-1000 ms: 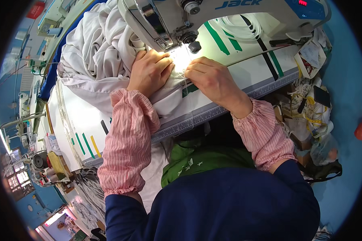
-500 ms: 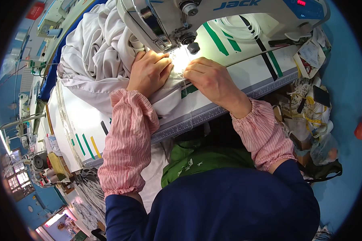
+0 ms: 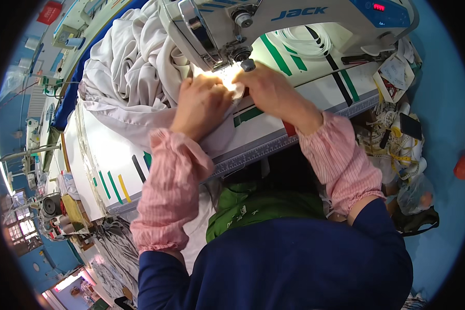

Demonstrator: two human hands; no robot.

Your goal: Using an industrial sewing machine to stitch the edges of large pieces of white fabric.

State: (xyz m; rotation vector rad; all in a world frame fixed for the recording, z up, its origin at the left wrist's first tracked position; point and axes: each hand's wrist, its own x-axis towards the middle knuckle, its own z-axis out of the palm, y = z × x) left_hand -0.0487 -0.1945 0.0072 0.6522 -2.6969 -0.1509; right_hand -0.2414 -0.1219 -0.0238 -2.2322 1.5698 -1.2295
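A white sewing machine [image 3: 315, 14] with blue panels arches over the work, its lamp glaring on the needle area. Pale grey-white fabric [image 3: 134, 67] lies in a big crumpled heap left of the machine head, and one fold runs under my hands. My left hand [image 3: 202, 107] rests on this fabric just before the needle, fingers curled and closed on it. On the other side, close to the presser foot, my right hand [image 3: 274, 95] has its fingers pinched at the cloth edge. The glare hides its fingertips and the stitching spot.
A ruler strip [image 3: 253, 159] lines the table's front edge. Green and black tape strips [image 3: 276, 54] mark the top. A coil of white cord [image 3: 315, 41] lies under the machine arm. At right are an open box [image 3: 395, 77], a phone [image 3: 411, 125] and tangled tapes.
My right hand has moved farther in toward the presser foot, and my left hand has shifted slightly right and nearer. A red tape mark shows beside my right wrist now. The view has shifted slightly.
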